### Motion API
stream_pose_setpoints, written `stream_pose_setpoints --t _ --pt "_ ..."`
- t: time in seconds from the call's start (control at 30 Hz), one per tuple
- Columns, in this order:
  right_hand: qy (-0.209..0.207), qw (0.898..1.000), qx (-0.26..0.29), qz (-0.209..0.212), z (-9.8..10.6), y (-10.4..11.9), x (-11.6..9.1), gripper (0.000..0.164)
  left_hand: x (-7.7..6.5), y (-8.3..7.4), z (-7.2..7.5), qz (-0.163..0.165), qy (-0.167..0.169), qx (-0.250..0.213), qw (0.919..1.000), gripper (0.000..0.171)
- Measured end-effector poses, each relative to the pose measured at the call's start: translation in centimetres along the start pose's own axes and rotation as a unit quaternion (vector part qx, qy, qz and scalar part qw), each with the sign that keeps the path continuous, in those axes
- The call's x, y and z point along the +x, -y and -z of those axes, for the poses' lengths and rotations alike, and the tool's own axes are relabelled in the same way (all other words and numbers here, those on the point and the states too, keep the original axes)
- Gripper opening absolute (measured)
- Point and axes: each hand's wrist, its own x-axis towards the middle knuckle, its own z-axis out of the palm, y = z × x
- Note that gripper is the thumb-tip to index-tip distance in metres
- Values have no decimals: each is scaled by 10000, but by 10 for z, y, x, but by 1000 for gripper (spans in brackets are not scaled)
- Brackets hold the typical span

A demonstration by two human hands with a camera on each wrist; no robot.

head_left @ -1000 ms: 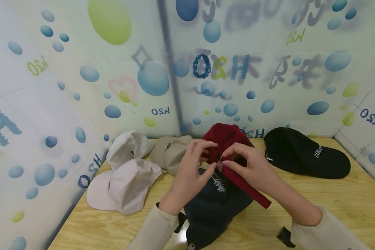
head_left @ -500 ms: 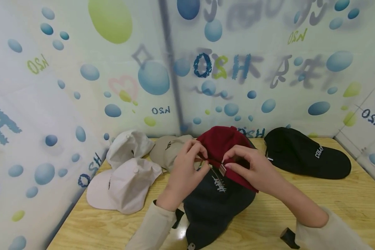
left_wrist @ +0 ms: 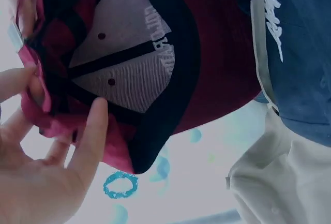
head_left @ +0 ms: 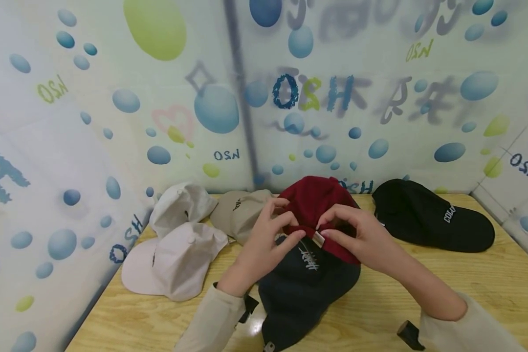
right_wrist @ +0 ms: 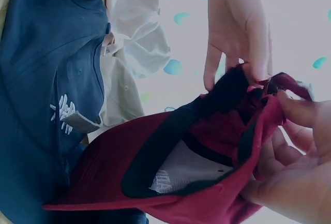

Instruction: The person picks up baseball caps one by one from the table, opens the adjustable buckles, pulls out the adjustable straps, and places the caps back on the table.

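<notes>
A dark red cap (head_left: 319, 198) is held up between both hands, with its back opening toward me. The left hand (head_left: 264, 242) pinches the cap's back strap (left_wrist: 39, 76) between thumb and fingers. Close beside it, the right hand (head_left: 363, 237) pinches the strap next to a small metal buckle (head_left: 319, 238). In the left wrist view, the cap's inside shows a pale striped lining (left_wrist: 121, 53) and a dark sweatband. Below the hands lies a navy cap (head_left: 308, 288) with white script lettering. Fingers hide part of the strap.
A pale pink cap (head_left: 180, 264), a white cap (head_left: 180, 208) and a beige cap (head_left: 242, 212) lie at the left. To the right is a black cap (head_left: 422, 215). All are on a wooden table (head_left: 466, 298) against a patterned wall (head_left: 356, 58).
One second ago the strap's long loose end hung toward the lower right; it no longer sticks out there. The left hand moved left, then back toward the buckle. The right hand shifted slightly right.
</notes>
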Motion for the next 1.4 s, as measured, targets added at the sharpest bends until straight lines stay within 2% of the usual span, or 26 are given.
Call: stream_pose_setpoints --t 0.13,0.2,0.37,0.43,0.5,0.57,0.6,0.67,0.73,0.8,0.97,1.13,1.27,1.4 --pt "501 9973 482 242 11 -4 -5 14 -1 5 4 303 -603 129 9976 16" --pt "878 9929 711 385 19 -5 -8 16 -2 7 7 528 -744 78 9958 16" --pt "1821 9773 887 629 31 -6 -10 19 -2 9 8 764 -628 -354 9945 16" --pt "1893 9764 856 583 34 -4 -10 19 -2 8 8 794 -555 -627 9933 18" --pt "1495 9849 699 522 37 -1 -11 20 -1 7 8 817 -478 -880 9916 19" --pt "592 9971 171 458 38 3 -10 19 -1 5 9 801 -409 -1046 9904 18" --pt "80 9991 -184 375 38 5 -8 17 -2 4 9 790 -381 -1094 9901 18" --pt "-780 9920 -983 109 37 7 -5 12 -2 2 9 756 -337 -1091 9906 18" --pt "-1159 9795 -1628 -235 35 9 0 16 -3 1 8 691 -290 -1077 9914 18" --pt "-1095 9754 -1838 -539 35 11 3 20 -3 0 8 623 -201 -1090 9919 19" --pt "-803 9824 -1169 -1219 44 14 1 13 -5 0 10 351 12 -1303 9909 23" --pt "-811 9848 -722 -1359 57 12 -5 12 -6 1 13 -73 15 -1287 9917 36" --pt "-1099 9836 -417 -1369 74 10 -12 11 -6 2 13 -274 165 -1388 9898 34" --pt "-1739 9732 -528 -1407 95 13 -20 11 -6 0 13 -78 808 -1733 9815 26"
